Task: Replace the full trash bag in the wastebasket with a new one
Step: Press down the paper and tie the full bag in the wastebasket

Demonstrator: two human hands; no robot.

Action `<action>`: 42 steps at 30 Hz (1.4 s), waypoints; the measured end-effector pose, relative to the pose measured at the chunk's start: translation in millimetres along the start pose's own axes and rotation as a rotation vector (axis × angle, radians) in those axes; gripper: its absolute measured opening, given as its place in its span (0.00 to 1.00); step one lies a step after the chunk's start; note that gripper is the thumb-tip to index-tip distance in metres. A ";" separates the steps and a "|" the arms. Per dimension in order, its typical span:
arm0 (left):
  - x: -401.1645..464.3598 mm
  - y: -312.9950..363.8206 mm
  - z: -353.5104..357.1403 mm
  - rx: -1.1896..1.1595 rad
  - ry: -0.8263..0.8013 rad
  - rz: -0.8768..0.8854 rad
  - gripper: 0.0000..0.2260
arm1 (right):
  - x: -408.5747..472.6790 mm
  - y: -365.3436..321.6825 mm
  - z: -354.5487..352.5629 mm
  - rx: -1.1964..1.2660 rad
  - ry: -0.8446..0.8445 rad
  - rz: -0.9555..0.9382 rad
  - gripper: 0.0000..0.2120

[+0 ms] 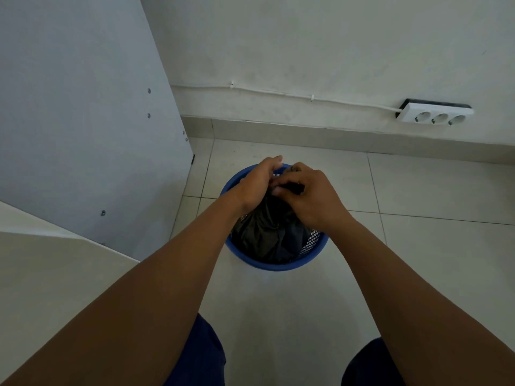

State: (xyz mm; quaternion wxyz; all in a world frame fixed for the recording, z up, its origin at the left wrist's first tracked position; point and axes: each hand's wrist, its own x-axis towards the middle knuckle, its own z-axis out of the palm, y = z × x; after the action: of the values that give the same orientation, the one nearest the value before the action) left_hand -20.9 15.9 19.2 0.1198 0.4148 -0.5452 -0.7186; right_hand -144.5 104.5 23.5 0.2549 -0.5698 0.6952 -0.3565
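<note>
Two hands meet over a blue wastebasket (274,265) standing on the tiled floor (418,260) near the far wall. Inside it sits a dark trash bag (267,229), its top gathered upward. The left hand (257,185) and right hand (312,197) both pinch that bunched top, fingers curled round the plastic. A white power strip (434,114) is on the wall at far right.

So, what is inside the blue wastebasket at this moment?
Inside the blue wastebasket sits a dark trash bag. The left hand and right hand gather its top together. The bag covers its own contents and the basket's bottom, so these cannot be seen.
</note>
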 end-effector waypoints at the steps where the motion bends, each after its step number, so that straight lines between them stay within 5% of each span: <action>1: -0.9 -0.6 -1.2 -0.045 -0.004 0.017 0.22 | -1.4 0.5 -0.3 0.075 0.019 0.033 0.07; 4: -2.4 -5.4 -6.5 -0.075 -0.017 0.066 0.15 | -4.4 2.9 -1.6 0.325 0.095 0.171 0.06; 13: -1.2 -15.3 -24.4 0.427 0.018 0.210 0.39 | 1.9 -0.7 2.3 0.814 0.155 0.557 0.09; 18: -6.2 -13.2 -22.0 0.575 0.103 0.449 0.35 | 6.2 -11.4 0.4 0.867 0.227 0.629 0.06; 24: -1.7 -11.2 -16.0 0.679 0.146 0.699 0.27 | 12.8 -12.0 0.7 0.724 0.319 0.609 0.04; 27: -1.5 -12.2 -14.0 0.620 0.092 0.717 0.25 | 16.8 -5.5 1.5 0.368 0.326 0.465 0.03; 35: 0.0 -12.2 -23.8 0.491 0.049 0.536 0.22 | 15.3 -2.1 -11.2 -0.117 -0.067 0.129 0.11; 42: 3.9 -16.5 -24.5 0.649 0.137 0.649 0.19 | 12.5 -4.0 -5.5 -0.028 -0.107 0.277 0.07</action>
State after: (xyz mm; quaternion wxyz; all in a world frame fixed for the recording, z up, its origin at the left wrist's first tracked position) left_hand -0.9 2.9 1.2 0.2384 0.2853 -0.8343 -0.4070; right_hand -149.0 93.1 30.6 0.3304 -0.4902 0.7574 -0.2773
